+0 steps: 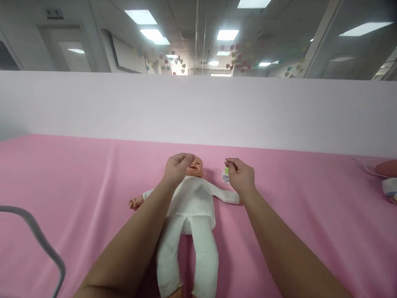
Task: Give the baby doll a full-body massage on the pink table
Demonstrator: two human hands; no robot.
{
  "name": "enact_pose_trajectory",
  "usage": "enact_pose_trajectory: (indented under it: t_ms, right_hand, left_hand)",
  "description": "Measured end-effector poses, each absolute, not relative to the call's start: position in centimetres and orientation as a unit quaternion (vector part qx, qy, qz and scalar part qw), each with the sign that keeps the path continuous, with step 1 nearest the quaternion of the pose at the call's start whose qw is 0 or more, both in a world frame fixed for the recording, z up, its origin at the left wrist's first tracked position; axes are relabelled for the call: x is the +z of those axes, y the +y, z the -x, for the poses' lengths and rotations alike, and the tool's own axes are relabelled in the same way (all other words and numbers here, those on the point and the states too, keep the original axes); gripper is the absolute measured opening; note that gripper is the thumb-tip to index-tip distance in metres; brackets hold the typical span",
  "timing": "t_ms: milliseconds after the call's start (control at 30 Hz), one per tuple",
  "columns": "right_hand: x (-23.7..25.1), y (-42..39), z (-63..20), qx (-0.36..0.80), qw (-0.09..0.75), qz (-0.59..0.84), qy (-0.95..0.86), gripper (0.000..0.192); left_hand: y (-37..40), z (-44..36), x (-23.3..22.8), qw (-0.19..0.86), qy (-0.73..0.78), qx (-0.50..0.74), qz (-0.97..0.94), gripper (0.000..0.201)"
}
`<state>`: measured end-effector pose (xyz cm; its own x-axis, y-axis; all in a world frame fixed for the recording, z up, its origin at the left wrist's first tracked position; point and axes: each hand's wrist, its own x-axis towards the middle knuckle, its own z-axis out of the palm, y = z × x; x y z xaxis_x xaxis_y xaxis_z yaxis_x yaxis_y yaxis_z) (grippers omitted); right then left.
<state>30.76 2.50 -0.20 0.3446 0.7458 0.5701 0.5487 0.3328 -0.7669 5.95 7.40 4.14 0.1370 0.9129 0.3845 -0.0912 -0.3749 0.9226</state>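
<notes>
A baby doll [194, 199] with a soft white body lies on its back on a pink sheet [87, 175], head away from me and arms spread. My left hand [178, 168] is closed, its fingers curled beside the doll's head and covering part of it. Whatever those fingers hold, if anything, is hidden. Above the doll's outstretched arm, my right hand [241, 174] is closed with thumb and fingers together. A small whitish item with a green patch [225, 176] shows just beside its fingers. Whether the hand grips this item, I cannot tell.
A white wall [200, 110] with glass above it stands behind the sheet. At the far right lie a brown rounded object [391, 168] and a white and blue bundle [394, 188]. A grey curved tube [33, 228] crosses the lower left.
</notes>
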Motion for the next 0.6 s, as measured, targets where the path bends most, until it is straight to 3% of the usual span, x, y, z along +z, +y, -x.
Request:
enact_pose_trajectory:
  t_ms: [133, 233, 433, 600]
  right_hand:
    - [-1.9, 1.1, -33.6, -0.025, 0.489, 0.642, -0.59, 0.041]
    - [-3.5, 1.4, -34.7, -0.061, 0.433, 0.637, -0.635, 0.053]
    - [-4.8, 2.6, -34.4, -0.019, 0.377, 0.633, -0.676, 0.076]
    - [-5.7, 3.8, -34.1, 0.023, 0.355, 0.625, -0.695, 0.076]
  left_hand:
    - [5.7, -9.8, 5.2, 0.643, 0.311, 0.468, -0.52, 0.043]
    - [5.4, -12.6, 5.2, 0.727, 0.344, 0.352, -0.479, 0.049]
    - [6.3, -18.5, 3.0, 0.754, 0.459, 0.325, -0.339, 0.069]
    - [7.0, -21.3, 1.1, 0.762, 0.453, 0.346, -0.306, 0.064]
